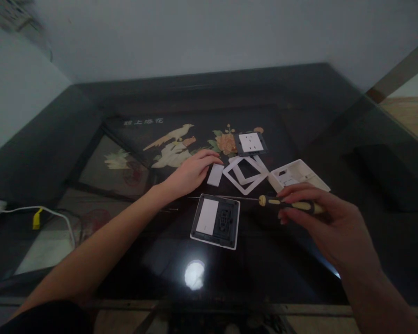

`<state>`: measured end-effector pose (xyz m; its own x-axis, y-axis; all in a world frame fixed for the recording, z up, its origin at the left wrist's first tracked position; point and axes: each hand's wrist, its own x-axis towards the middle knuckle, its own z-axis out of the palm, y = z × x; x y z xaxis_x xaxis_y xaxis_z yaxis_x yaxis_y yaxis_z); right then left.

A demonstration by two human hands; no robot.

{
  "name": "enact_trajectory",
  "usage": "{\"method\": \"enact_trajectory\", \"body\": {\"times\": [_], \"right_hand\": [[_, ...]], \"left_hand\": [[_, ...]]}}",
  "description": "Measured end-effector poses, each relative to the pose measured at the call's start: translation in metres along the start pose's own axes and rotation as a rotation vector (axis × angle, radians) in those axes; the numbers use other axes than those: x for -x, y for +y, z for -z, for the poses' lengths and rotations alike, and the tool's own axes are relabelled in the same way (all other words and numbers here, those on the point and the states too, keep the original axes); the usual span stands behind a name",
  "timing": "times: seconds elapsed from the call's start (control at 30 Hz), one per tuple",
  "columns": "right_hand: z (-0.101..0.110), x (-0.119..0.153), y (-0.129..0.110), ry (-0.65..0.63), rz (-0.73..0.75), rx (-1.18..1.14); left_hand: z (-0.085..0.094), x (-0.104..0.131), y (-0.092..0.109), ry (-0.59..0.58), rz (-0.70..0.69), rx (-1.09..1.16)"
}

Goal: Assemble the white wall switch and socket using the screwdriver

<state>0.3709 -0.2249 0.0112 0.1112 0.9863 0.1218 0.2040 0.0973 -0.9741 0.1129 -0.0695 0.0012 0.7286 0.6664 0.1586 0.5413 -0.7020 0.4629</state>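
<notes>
My left hand [194, 170] is at the far end of a small white switch rocker [215, 175], its curled fingers and thumb closed on that end. In my right hand [329, 220] is a screwdriver [299, 204] with a black and yellow handle, its thin shaft pointing left. That shaft crosses the far edge of a switch module [224, 218] on the glass; the module has a white rocker on its left half and a bare dark mechanism on its right. Whether the shaft touches it I cannot tell.
Beyond lie white faceplate frames [245, 189], overlapping, and a socket module [250, 143]. A white mounting box [311, 175] sits behind my right hand. Thin screws [172, 209] lie left of the switch module. A white cable [57, 213] with a yellow tag runs along the left.
</notes>
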Motion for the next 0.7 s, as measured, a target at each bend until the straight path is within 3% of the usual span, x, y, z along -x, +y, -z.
{"method": "enact_trajectory", "body": {"times": [0.1, 0.13, 0.27, 0.33, 0.53, 0.7], "right_hand": [[0.000, 0.003, -0.003, -0.016, -0.012, -0.040], [0.000, 0.005, -0.005, 0.004, -0.018, -0.056], [-0.005, 0.011, -0.009, 0.134, -0.034, -0.142], [-0.009, 0.013, -0.010, 0.185, 0.005, -0.150], [-0.025, 0.015, -0.015, 0.286, 0.205, 0.017], [-0.032, 0.012, -0.022, 0.194, 0.316, 0.196]], "left_hand": [[0.014, 0.024, 0.016, 0.128, 0.053, 0.075], [0.019, 0.035, 0.021, 0.100, 0.062, 0.127], [0.018, 0.075, 0.040, -0.239, 0.035, 0.306], [0.009, 0.086, 0.045, -0.290, 0.033, 0.301], [-0.013, 0.092, 0.050, -0.119, 0.142, 0.239], [-0.019, 0.097, 0.050, -0.069, 0.180, 0.276]]}}
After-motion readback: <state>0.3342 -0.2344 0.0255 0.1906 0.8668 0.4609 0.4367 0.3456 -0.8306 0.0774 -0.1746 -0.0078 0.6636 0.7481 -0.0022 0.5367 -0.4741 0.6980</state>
